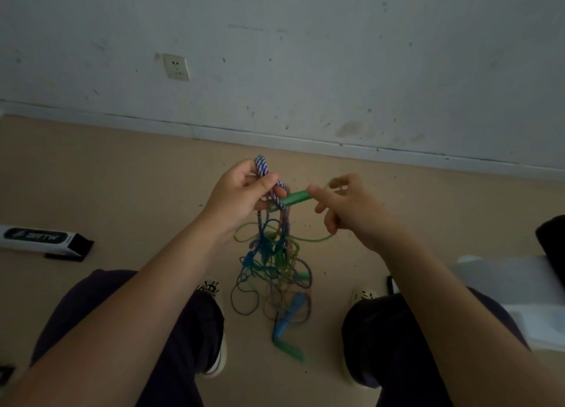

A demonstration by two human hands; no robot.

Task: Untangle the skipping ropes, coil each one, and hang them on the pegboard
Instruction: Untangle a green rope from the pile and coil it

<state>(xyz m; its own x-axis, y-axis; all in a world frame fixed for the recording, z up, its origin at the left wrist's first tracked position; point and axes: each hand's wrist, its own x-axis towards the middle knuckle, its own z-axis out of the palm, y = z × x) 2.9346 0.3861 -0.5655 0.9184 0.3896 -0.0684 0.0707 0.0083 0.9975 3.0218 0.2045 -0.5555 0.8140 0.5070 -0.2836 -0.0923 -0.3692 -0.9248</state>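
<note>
Dim light here: a scuffed white plaster wall with a white square power socket meets a pale white skirting board above beige speckled floor.

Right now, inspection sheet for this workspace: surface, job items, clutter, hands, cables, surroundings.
Surface: tan floor, specked with small dark debris.
Job's things: tangled ropes hang from the hands to the floor; green handle held up, blue handle low in the tangle.
Clutter: black-and-white box at left; white sheet at right.
Grippers: left hand pinches the striped rope; right hand pinches the thin green rope.
Cables: nothing seen.
Surroundings: scuffed wall, wall socket; pegboard not in view.
</note>
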